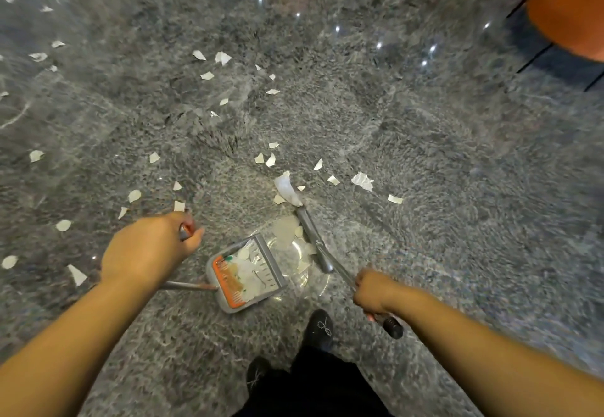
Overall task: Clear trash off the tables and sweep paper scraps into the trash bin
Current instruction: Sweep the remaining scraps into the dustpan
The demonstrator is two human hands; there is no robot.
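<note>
Where the head view looks straight down, a grey speckled stone floor fills the frame.

Item: dustpan, grey with an orange comb edge, lower centre of the frame, resting on the floor, holding white scraps; its thin handle runs left beneath the left forearm.

Item: left hand, left of centre, fingers curled round the upper end of a handle, only a small orange and grey part showing at the fingertips.

Item: right hand, lower right of centre, fingers closed round the broom handle, whose black end juts out below the wrist.

Item: broom, grey, slanting from the right hand up toward frame centre, its head blurred, touching a larger white scrap just above the dustpan mouth.

Item: paper scraps, white, torn, scattered over the floor across the left, centre and middle right of the frame.

Item: black shoes, bottom centre.

Item: orange rounded object, upper right corner, cut off by the frame edge.
</note>
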